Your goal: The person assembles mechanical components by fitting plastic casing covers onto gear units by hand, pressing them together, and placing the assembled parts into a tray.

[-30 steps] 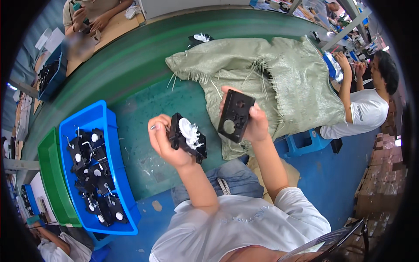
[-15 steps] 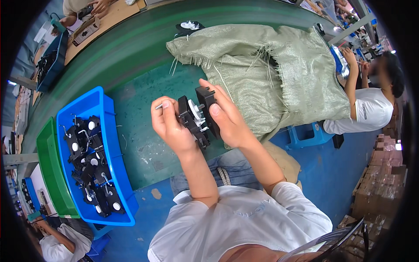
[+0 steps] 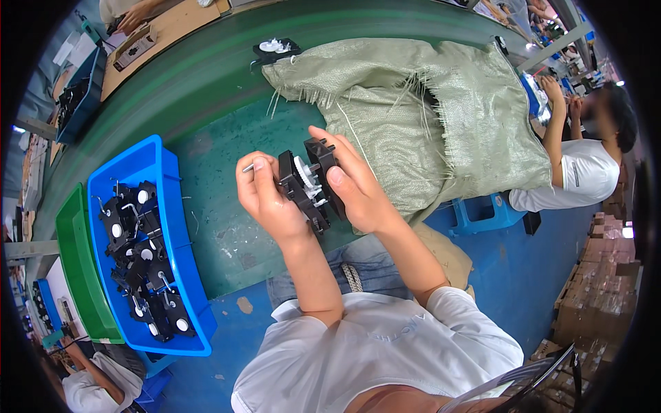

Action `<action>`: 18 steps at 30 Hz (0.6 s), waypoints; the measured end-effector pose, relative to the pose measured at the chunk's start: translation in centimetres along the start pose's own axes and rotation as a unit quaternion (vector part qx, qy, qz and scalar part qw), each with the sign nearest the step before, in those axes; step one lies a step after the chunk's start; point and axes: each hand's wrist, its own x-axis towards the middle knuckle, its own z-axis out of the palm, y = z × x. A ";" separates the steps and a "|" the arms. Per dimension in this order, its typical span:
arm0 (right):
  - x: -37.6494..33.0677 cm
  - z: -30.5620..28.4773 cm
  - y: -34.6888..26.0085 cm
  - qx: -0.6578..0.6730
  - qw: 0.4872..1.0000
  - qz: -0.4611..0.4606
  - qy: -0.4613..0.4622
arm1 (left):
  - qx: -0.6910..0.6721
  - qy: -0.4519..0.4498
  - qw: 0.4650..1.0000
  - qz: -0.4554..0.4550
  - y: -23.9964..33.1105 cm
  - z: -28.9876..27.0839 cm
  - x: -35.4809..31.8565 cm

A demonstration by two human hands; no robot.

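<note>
Above the green table, my left hand (image 3: 265, 196) is closed on a black plastic housing half (image 3: 297, 193) that carries white gears (image 3: 307, 177). A thin metal rod (image 3: 249, 167) sticks out by my left thumb. My right hand (image 3: 358, 189) grips a second black housing half (image 3: 326, 172), its thumb on the near face and its fingers behind. The two halves face each other closely, the gears between them. Whether they touch deeper in, I cannot tell.
A blue bin (image 3: 186, 258) of black assemblies with white discs stands left, beside a green tray (image 3: 76, 268). A pale green woven sack (image 3: 413, 117) covers the right of the table. Behind it, a black gear assembly (image 3: 275, 48) lies on the green belt (image 3: 206, 76). A co-worker (image 3: 585, 165) sits at right.
The two housing halves have come slightly closer together in my hands. The gear assembly on the belt has shifted left. At the upper left, another person's hands have moved.
</note>
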 end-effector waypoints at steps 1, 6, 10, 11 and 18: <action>0.0 0.0 0.1 -0.001 1.000 0.000 0.000 | -0.001 0.001 1.000 0.000 0.0 0.0 0.0; 0.0 0.1 0.4 -0.003 1.000 -0.006 -0.004 | -0.002 0.004 1.000 -0.003 -0.1 -0.1 0.0; 0.0 0.2 0.4 0.001 1.000 -0.006 -0.007 | -0.002 0.004 1.000 -0.006 -0.1 -0.2 0.0; 0.0 0.2 0.4 0.005 1.000 -0.002 -0.005 | -0.001 0.001 1.000 -0.007 -0.2 -0.2 0.0; 0.1 0.4 0.8 -0.013 1.000 -0.008 0.009 | 0.027 -0.006 1.000 0.003 -0.7 0.0 -0.2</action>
